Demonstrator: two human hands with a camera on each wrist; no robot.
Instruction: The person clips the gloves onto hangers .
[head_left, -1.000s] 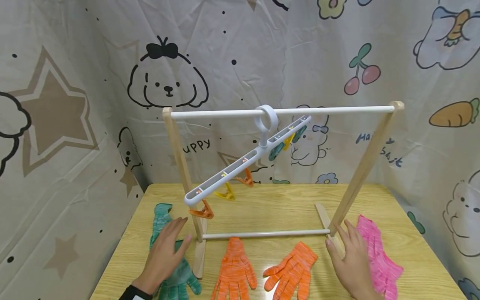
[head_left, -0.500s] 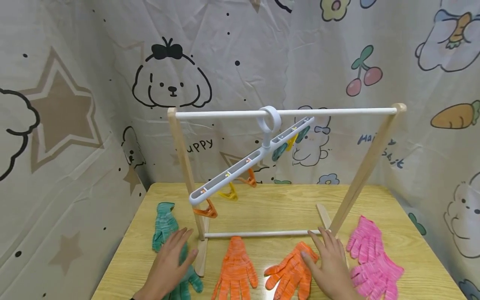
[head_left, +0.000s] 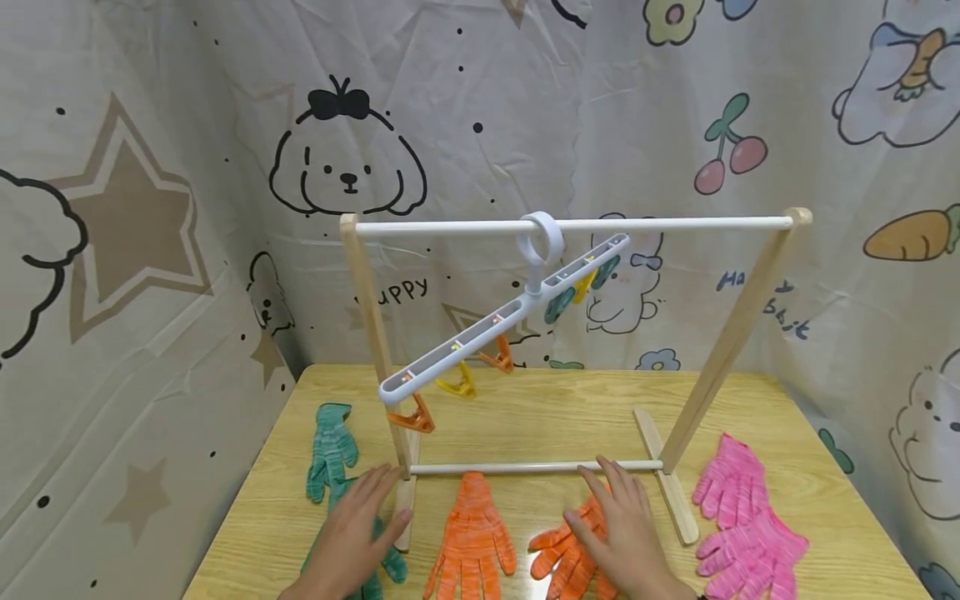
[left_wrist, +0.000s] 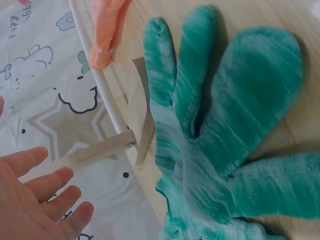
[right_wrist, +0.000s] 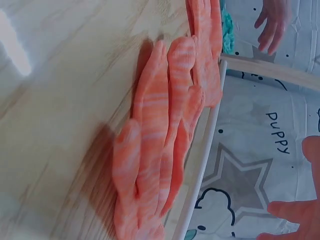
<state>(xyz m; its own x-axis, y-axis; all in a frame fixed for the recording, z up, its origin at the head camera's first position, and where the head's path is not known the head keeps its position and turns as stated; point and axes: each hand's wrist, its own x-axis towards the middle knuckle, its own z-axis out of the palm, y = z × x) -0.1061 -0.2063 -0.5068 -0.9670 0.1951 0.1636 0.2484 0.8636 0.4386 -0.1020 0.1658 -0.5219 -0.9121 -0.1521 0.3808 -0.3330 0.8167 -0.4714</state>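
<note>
Above the teal-green gloves [head_left: 330,454] my left hand [head_left: 352,537] hovers with fingers spread, holding nothing. The left wrist view shows its fingers apart from the green glove [left_wrist: 215,125]. My right hand [head_left: 626,537] is over the right orange glove [head_left: 558,554], partly hiding it; its fingers are extended and hold nothing. In the right wrist view a gap separates that hand [right_wrist: 300,212] from the orange glove [right_wrist: 150,145]. A second orange glove [head_left: 471,533] lies between the hands. Two pink gloves [head_left: 753,542] lie to the right, overlapping.
A wooden rack [head_left: 723,358] with a white top rod [head_left: 675,224] and a lower rod [head_left: 525,468] stands behind the orange gloves. From the top rod hangs a grey-white clip hanger [head_left: 480,333], with orange clips [head_left: 498,357], yellow and teal ones. A patterned curtain [head_left: 480,167] surrounds the table.
My right hand has moved left, from beside the pink gloves to over the right orange glove. My left hand has shifted slightly right and down over the green gloves. Gloves and hanger stay put.
</note>
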